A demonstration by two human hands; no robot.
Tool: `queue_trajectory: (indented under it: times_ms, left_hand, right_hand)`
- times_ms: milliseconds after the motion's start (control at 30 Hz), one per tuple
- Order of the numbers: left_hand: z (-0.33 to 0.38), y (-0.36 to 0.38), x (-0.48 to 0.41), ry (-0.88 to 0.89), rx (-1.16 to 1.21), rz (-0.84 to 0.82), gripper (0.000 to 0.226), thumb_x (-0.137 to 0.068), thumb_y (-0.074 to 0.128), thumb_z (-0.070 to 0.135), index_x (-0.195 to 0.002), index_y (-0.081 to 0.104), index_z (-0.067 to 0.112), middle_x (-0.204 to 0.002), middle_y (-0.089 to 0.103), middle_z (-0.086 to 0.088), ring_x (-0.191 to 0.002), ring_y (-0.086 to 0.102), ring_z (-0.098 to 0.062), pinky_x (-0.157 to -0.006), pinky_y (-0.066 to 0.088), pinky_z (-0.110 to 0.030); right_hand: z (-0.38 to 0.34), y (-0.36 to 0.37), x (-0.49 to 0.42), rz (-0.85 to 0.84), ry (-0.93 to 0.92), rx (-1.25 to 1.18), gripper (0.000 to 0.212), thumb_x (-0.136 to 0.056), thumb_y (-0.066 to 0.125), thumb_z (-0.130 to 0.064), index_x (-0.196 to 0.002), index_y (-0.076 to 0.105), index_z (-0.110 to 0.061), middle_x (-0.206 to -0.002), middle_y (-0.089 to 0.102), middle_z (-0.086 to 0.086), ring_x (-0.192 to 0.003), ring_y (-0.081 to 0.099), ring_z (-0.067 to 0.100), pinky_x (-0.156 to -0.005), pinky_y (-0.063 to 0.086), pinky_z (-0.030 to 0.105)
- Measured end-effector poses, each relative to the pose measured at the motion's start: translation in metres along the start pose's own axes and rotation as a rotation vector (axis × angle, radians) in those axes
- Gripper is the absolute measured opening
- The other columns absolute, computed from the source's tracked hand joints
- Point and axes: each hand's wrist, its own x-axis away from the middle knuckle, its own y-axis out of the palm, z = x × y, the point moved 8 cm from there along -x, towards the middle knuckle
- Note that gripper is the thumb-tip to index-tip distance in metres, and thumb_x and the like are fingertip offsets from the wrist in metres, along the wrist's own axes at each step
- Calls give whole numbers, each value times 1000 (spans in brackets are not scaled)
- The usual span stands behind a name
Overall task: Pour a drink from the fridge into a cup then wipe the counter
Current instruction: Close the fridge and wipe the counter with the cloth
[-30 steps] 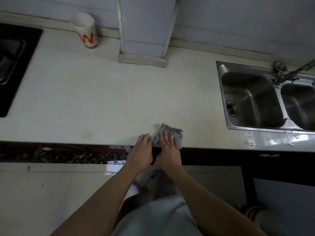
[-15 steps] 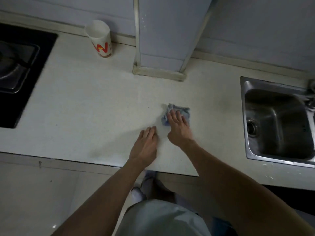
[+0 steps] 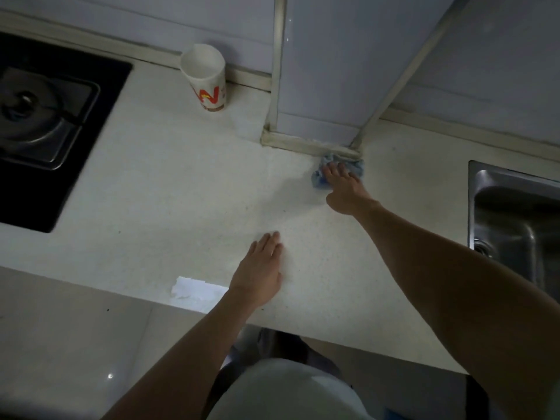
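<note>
While the right hand [image 3: 344, 187] presses flat, fingers spread, on a blue cloth [image 3: 321, 177] by the foot of the wall post [image 3: 318, 128], the left hand [image 3: 260, 272] lies open on the white counter [image 3: 169, 183]. Far back stands a paper cup [image 3: 207, 78], near the stove [image 3: 39, 122].

bare forearms [image 3: 454, 268], no sleeves, pale garment [image 3: 288, 389]

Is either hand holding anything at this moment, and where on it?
The right hand presses flat on top of the blue cloth, pinning it to the counter rather than gripping it. The left hand rests flat on the counter, holding nothing.
</note>
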Motion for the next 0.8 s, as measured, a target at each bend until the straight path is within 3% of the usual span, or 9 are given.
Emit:
queue_trajectory:
  times_ms: [200,400,533,800]
  left_hand:
    - [-18,-1,40,-34,57,100,52,-94,43,14,-144,35,5,-156,26,-8,-144,22,-23,-120,18,-31]
    - [-34,10,85,47,10,60,49,-89,47,6,-137,46,-1,-155,28,-16,-143,26,-30,-119,20,-37]
    - [-38,25,106,88,-64,3,52,-94,44,17,-143,38,2,-158,20,-13,-146,17,-24,-119,17,-36]
    - [-50,41,130,170,-126,-41,57,-92,50,22,-144,34,7,-159,18,-13,-148,14,-25,-119,19,-39]
  right_hand:
    - [-28,17,37,9,66,-24,79,-91,47,-8,-155,2,-16,-163,-5,6,-150,-6,25,-120,0,40]
    - [-84,91,141,102,59,-128,87,-83,47,-1,-156,4,-19,-164,-5,2,-150,-11,20,-120,-6,38]
    - [-127,134,203,95,94,-161,86,-83,46,1,-156,3,-17,-163,-8,1,-149,-14,21,-122,-4,39]
    - [-177,186,247,110,151,-164,81,-90,52,-19,-155,4,-16,-163,-2,5,-149,-12,24,-122,1,46]
